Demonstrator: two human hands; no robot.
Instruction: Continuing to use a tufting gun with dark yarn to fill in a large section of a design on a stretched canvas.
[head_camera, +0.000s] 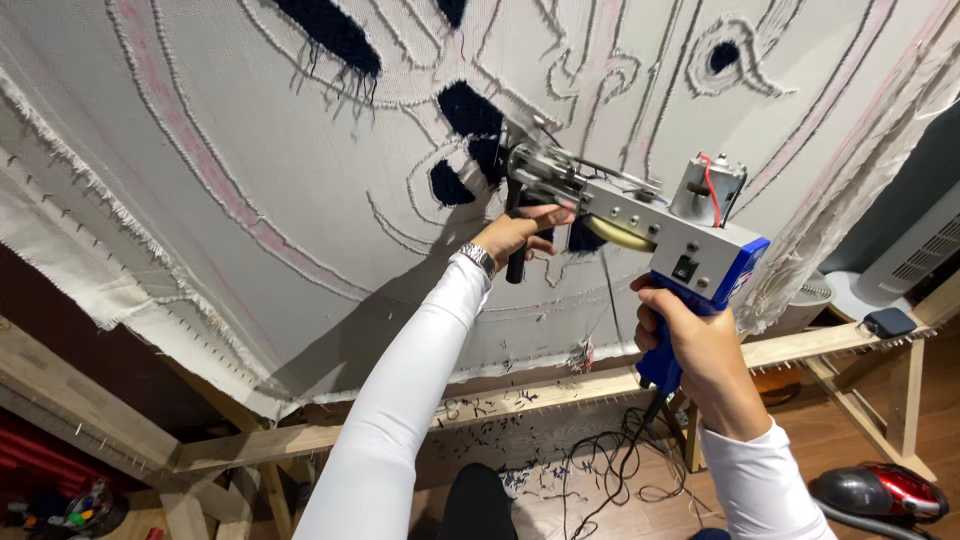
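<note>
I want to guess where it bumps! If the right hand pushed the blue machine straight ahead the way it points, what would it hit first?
Most likely the stretched white cloth. The right hand aims the blue tufting gun at it, and the tip already seems to be against the dark yarn patch.

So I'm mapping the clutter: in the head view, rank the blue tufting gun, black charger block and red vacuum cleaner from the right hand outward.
1. Blue tufting gun, gripped in the right hand.
2. Black charger block, right, on the wooden frame.
3. Red vacuum cleaner, lower right, on the floor.
</note>
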